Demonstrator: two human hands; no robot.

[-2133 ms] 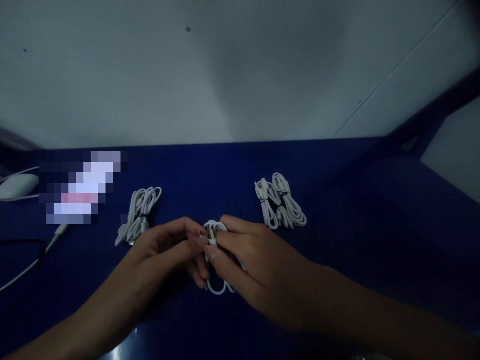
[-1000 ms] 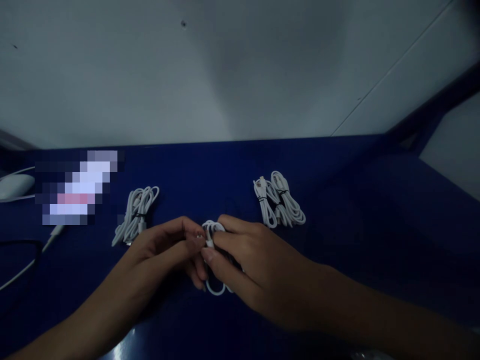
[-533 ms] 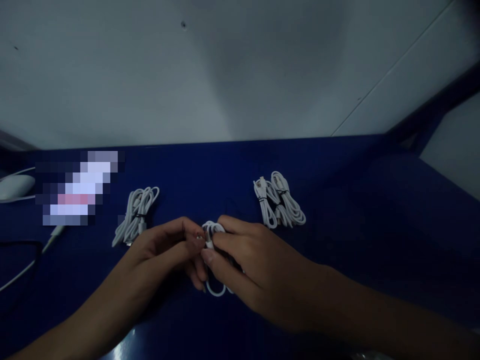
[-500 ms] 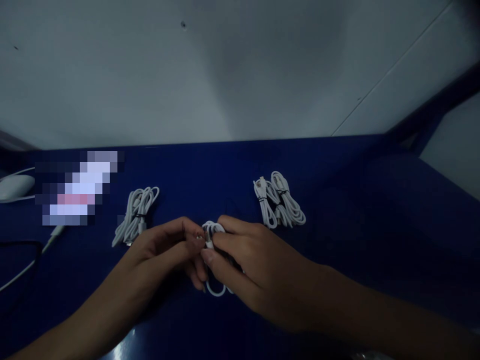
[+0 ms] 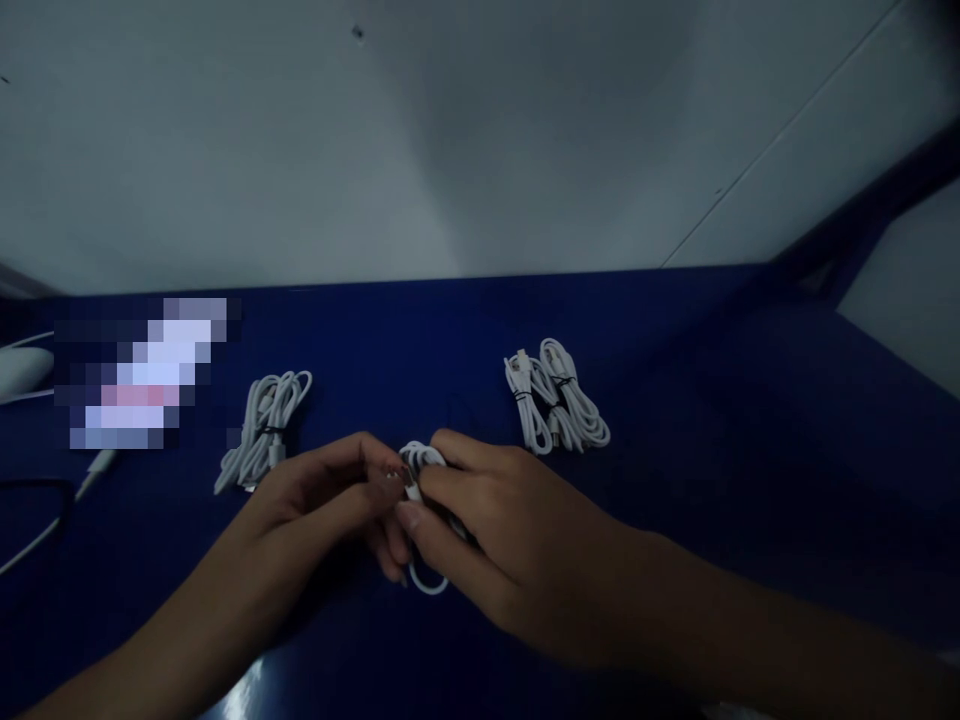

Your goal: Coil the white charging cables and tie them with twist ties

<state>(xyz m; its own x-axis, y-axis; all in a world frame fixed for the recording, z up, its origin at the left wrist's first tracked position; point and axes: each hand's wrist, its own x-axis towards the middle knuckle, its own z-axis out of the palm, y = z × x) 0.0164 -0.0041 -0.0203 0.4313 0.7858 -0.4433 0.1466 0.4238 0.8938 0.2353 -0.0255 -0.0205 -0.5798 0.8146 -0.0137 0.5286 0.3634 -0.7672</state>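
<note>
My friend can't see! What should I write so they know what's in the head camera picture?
A person's right hand holds a coiled white cable at a blue table, with the left hand at its plug. Tied white cables lie farther back on the left, and more bundles on the right.

The worktop (image 5: 405, 340) is deep blue, darker toward the right, with a white glint (image 5: 244, 690) at near left. The far wall (image 5: 315, 160) is grey, dimmer in the middle, with a thin dark line (image 5: 780, 134) at right. The held cable (image 5: 429, 587), left bundle (image 5: 259, 435) and right bundles (image 5: 583, 410) are white; the bundles' ties (image 5: 567, 380) are black. At left, a blurred patch (image 5: 172, 345) shows lavender and pink squares, near a white lead (image 5: 100, 462) and black cord (image 5: 37, 483).
</note>
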